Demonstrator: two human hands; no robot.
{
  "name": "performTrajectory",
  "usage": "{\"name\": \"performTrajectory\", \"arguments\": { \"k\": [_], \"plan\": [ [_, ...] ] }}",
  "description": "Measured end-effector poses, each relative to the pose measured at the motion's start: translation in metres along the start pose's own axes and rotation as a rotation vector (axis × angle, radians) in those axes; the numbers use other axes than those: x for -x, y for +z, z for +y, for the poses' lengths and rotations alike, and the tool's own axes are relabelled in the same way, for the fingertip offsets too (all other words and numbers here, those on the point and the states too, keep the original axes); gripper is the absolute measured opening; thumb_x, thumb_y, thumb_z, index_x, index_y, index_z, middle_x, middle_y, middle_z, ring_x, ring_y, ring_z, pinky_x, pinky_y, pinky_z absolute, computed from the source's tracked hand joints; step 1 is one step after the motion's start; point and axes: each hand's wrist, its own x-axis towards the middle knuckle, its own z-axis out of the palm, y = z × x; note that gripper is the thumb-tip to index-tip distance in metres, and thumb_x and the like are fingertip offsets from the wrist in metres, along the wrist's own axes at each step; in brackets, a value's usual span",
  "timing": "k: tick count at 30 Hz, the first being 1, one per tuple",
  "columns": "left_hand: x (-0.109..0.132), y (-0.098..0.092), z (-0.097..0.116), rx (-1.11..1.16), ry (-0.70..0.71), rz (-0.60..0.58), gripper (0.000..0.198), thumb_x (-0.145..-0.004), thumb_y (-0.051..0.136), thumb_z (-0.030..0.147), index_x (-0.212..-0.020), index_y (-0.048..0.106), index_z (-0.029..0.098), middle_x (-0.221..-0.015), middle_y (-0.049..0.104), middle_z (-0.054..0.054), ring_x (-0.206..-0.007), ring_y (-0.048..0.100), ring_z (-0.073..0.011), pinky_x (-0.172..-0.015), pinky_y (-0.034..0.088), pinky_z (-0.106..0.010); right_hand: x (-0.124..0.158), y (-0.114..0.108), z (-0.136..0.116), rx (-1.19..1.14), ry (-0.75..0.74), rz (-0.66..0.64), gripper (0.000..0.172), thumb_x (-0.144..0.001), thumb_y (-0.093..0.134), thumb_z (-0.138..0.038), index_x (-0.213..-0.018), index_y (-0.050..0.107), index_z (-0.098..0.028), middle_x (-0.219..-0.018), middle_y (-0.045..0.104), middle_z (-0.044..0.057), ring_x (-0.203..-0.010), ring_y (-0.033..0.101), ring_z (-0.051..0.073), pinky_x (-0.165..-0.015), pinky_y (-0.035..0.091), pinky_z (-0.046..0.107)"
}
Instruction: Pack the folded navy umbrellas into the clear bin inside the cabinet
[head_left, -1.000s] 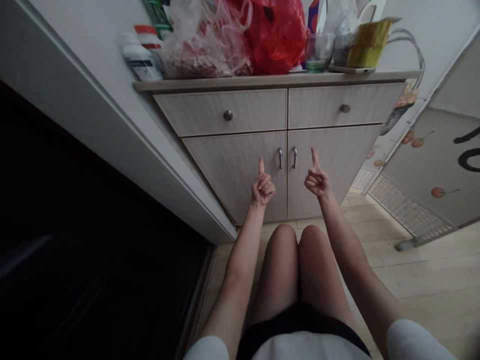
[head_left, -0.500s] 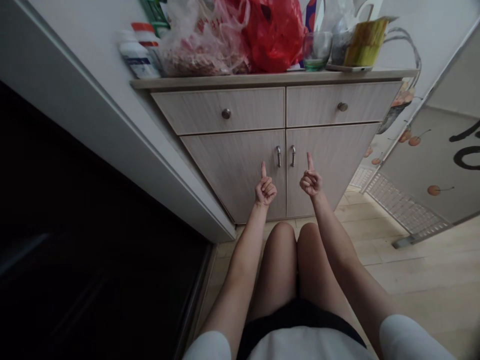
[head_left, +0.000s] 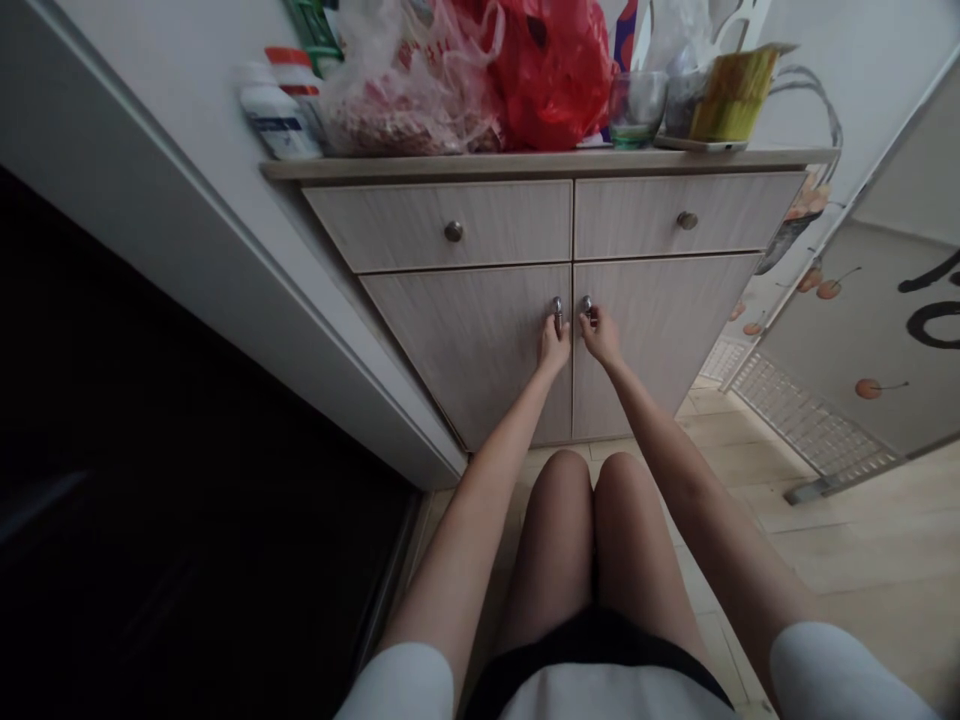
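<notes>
Low at the front of the cabinet (head_left: 517, 290), seen from the head view, we have two hands side by side and level, parted only by the narrow gap (head_left: 574, 400) between the left door (head_left: 457, 335) and the right door (head_left: 667, 335). Left hand (head_left: 554, 347) is on the left handle (head_left: 557, 304), thumb and fingers curled in close around the slim metal. Right hand (head_left: 603, 340), much the same story: on the right handle (head_left: 587, 302), fingers drawn together about it, hiding most of its lower half. How firm either hold is, I cannot tell; it is too small in view. And look at the line-up! Each handle stands upright, its long axis running up and down the door, top end poking out just above the fingers. Each wrist sits below its handle, so neither hand is nearer: left to left, right to right, no crossing. Both doors sit closed, spreading outward from the hands. Above the hands, the left drawer (head_left: 382, 230) and right drawer (head_left: 630, 220) are closed too, and higher again is the surface (head_left: 525, 167), carrying a red bag (head_left: 551, 85) and a glass (head_left: 637, 110).
</notes>
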Motion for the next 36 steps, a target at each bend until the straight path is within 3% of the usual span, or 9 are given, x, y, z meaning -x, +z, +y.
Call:
{"name": "performTrajectory", "arguments": {
  "k": [6, 12, 16, 21, 27, 33, 36],
  "plan": [
    [-0.004, 0.003, -0.017, -0.102, 0.072, -0.027, 0.008, -0.092, 0.058, 0.017, -0.09, 0.065, 0.018, -0.09, 0.071, -0.01, -0.092, 0.068, -0.0245, -0.09, 0.05, -0.036, -0.005, 0.01, 0.009, 0.003, 0.049, -0.02, 0.038, -0.097, 0.047, -0.046, -0.106, 0.069, -0.016, -0.101, 0.073, 0.018, -0.093, 0.069, 0.029, -0.09, 0.052, 0.045],
    [0.015, 0.002, -0.018, -0.102, 0.094, 0.052, 0.011, -0.095, 0.055, 0.017, -0.099, 0.065, 0.018, -0.1, 0.073, -0.012, -0.096, 0.07, -0.024, -0.091, 0.05, -0.036, 0.009, 0.006, 0.011, -0.079, 0.056, 0.044, 0.035, -0.094, 0.051, -0.051, -0.106, 0.063, -0.02, -0.103, 0.072, 0.015, -0.093, 0.068, 0.027, -0.091, 0.052, 0.045],
    [0.035, -0.005, -0.017, -0.108, 0.127, 0.069, 0.017, -0.096, 0.052, 0.019, -0.108, 0.064, 0.017, -0.106, 0.074, -0.015, -0.1, 0.07, -0.0256, -0.092, 0.051, -0.038, 0.029, -0.008, 0.006, -0.102, 0.041, 0.026, 0.036, -0.094, 0.048, -0.052, -0.105, 0.06, -0.02, -0.1, 0.07, 0.014, -0.087, 0.067, 0.025, -0.085, 0.054, 0.042],
    [0.071, -0.025, -0.023, -0.118, 0.197, 0.118, 0.018, -0.096, 0.052, 0.027, -0.106, 0.063, 0.017, -0.103, 0.075, -0.015, -0.095, 0.072, -0.0263, -0.09, 0.053, -0.038, 0.068, -0.043, -0.001, -0.068, -0.049, 0.033, 0.035, -0.095, 0.045, -0.053, -0.106, 0.059, -0.022, -0.098, 0.07, 0.013, -0.09, 0.067, 0.027, -0.088, 0.052, 0.045],
    [0.134, -0.071, -0.03, -0.052, 0.287, 0.244, 0.03, -0.098, 0.05, 0.045, -0.101, 0.063, 0.019, -0.088, 0.074, -0.012, -0.084, 0.074, -0.0241, -0.082, 0.055, -0.035, 0.117, -0.097, -0.011, 0.003, -0.079, 0.104, 0.028, -0.096, 0.048, -0.046, -0.106, 0.06, -0.023, -0.096, 0.071, 0.01, -0.087, 0.067, 0.025, -0.084, 0.051, 0.041],
    [0.183, -0.12, -0.037, 0.012, 0.244, 0.355, 0.036, -0.095, 0.052, 0.052, -0.101, 0.063, 0.018, -0.083, 0.073, -0.01, -0.075, 0.074, -0.021, -0.074, 0.057, -0.032, 0.159, -0.158, -0.011, 0.024, -0.074, 0.179, 0.027, -0.095, 0.052, -0.044, -0.106, 0.062, -0.022, -0.089, 0.071, 0.006, -0.083, 0.067, 0.023, -0.081, 0.052, 0.04],
    [0.202, -0.145, -0.05, 0.007, 0.193, 0.483, 0.037, -0.092, 0.056, 0.054, -0.099, 0.063, 0.018, -0.083, 0.072, -0.01, -0.073, 0.073, -0.0212, -0.072, 0.058, -0.033, 0.178, -0.188, -0.008, 0.022, -0.054, 0.219, 0.027, -0.096, 0.052, -0.045, -0.106, 0.063, -0.022, -0.088, 0.069, 0.005, -0.082, 0.065, 0.021, -0.079, 0.054, 0.039]
  ]
}}
